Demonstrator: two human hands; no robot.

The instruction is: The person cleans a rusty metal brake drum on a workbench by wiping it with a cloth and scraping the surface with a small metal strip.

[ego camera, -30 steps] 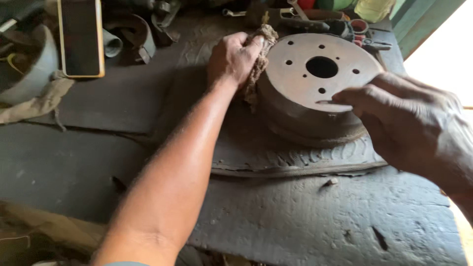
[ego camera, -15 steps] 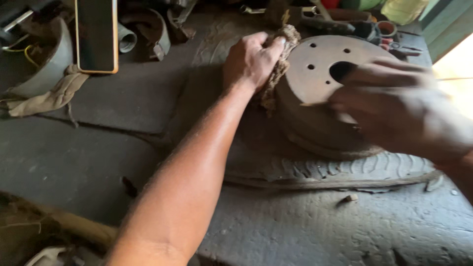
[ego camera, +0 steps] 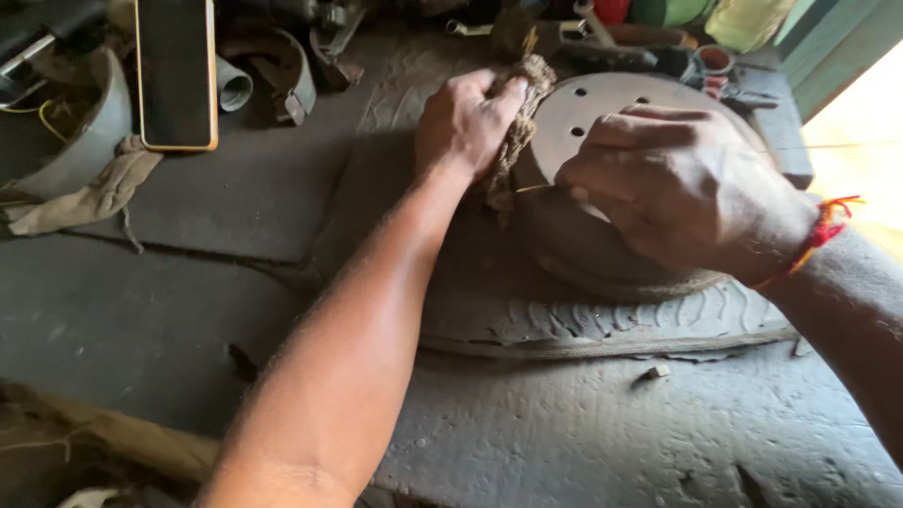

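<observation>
A rusty round brake drum (ego camera: 574,235) with bolt holes in its flat top lies on a strip of old tyre tread (ego camera: 602,325). My left hand (ego camera: 466,122) presses a frayed brown rag (ego camera: 515,132) against the drum's left rim. My right hand (ego camera: 682,188) rests over the top of the drum and pinches a thin flat piece (ego camera: 533,188), perhaps a blade or abrasive strip, whose tip points left at the rim. A red and yellow thread is tied round my right wrist.
The dark, dusty workbench (ego camera: 169,310) carries a phone with an orange edge (ego camera: 176,71) at the back left, a grey bowl-shaped part (ego camera: 89,122) with a cloth, a short pipe piece (ego camera: 233,85) and assorted metal parts and tools (ego camera: 583,33) along the back. Bright daylight enters at right.
My right hand has slid leftward across the drum's top, from its right side to near the left rim. The left hand stays on the rag. The camera view shifted slightly.
</observation>
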